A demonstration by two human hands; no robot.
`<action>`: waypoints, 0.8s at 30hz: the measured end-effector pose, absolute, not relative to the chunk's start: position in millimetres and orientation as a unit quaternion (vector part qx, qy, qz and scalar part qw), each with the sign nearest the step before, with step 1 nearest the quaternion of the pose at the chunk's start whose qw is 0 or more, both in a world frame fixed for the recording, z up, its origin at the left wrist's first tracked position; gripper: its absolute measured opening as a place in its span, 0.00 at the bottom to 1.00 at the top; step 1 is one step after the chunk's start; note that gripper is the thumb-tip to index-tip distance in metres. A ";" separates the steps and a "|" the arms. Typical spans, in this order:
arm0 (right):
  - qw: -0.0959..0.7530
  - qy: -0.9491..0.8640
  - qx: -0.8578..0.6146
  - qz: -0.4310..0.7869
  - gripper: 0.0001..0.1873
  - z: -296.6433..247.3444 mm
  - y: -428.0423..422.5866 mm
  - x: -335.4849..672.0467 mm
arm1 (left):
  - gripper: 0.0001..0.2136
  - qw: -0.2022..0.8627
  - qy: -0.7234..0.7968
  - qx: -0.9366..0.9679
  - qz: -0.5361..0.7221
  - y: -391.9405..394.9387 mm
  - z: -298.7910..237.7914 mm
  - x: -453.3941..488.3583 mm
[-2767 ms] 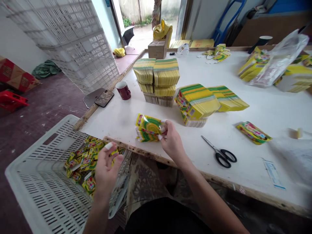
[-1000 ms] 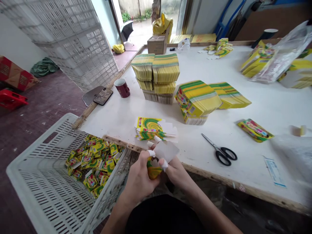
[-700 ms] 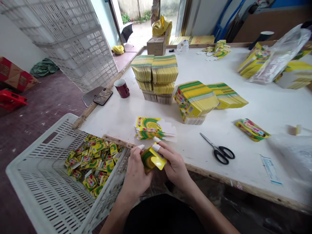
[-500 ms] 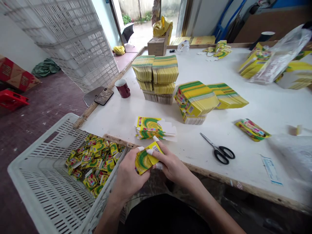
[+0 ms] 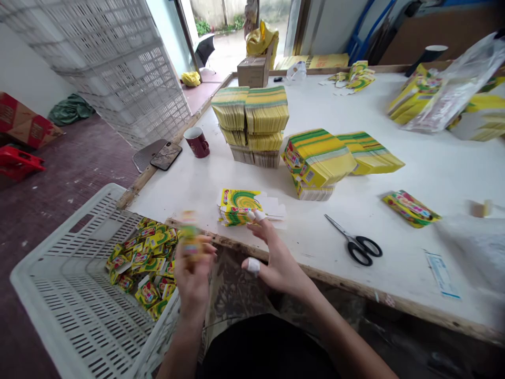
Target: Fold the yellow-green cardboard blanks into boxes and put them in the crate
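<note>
My left hand (image 5: 193, 273) is blurred by motion over the right rim of the white crate (image 5: 59, 295); its fingers are closed on a small folded yellow-green box (image 5: 189, 234). My right hand (image 5: 272, 258) is open with taped fingertips spread, and its index and middle fingers reach to the near edge of a small stack of flat yellow-green box blanks (image 5: 239, 206) at the table's front edge. Several folded boxes (image 5: 145, 263) lie heaped in the crate.
Tall stacks of flat blanks (image 5: 252, 123) and two leaning bundles (image 5: 319, 160) stand mid-table. Scissors (image 5: 355, 245), a red mug (image 5: 197, 142), two phones (image 5: 158, 154), a loose packet (image 5: 410, 208) and plastic-wrapped bundles (image 5: 445, 95) also lie on the white table (image 5: 394, 173). More crates (image 5: 110, 68) lean behind.
Both hands were folding one box at the table edge. Now my left hand has swung left with it over the crate, and my right hand has let go and reached to the stack.
</note>
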State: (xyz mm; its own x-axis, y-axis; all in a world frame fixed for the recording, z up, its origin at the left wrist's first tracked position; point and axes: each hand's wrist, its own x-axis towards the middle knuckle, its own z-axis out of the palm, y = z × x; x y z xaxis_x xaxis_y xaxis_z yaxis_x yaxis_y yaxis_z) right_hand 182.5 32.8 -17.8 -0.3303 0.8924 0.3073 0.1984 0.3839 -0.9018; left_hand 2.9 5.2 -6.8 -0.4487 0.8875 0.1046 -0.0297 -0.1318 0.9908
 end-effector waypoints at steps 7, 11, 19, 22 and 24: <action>0.334 -0.726 -0.579 0.158 0.25 -23.8 90.2 183.7 | 0.33 0.485 0.478 0.097 0.726 12.9 -14.2 -2.0; 0.323 -0.735 -0.576 0.154 0.24 -25.6 97.2 180.8 | 0.27 0.520 0.488 0.149 0.685 9.3 -19.2 6.4; 0.375 -0.671 -0.391 0.506 0.33 -5.1 41.3 167.0 | 0.29 0.509 0.420 0.276 0.699 6.1 -11.7 34.4; 0.371 -0.601 -0.306 0.639 0.33 -3.8 16.8 154.0 | 0.25 0.497 0.400 0.264 0.724 8.8 -2.8 39.9; 0.382 -0.584 -0.307 0.647 0.31 -5.6 7.3 147.3 | 0.25 0.465 0.413 0.255 0.740 11.1 -0.5 40.9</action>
State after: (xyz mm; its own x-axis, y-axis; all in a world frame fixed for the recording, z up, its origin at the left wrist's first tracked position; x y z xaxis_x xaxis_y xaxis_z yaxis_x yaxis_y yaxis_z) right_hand 147.3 7.3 -5.6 -0.5198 0.8529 0.0488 -0.1348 -0.0255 -0.9905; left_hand 40.9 11.1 -0.5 -0.4365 0.8997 -0.0071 -0.4780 -0.2253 0.8490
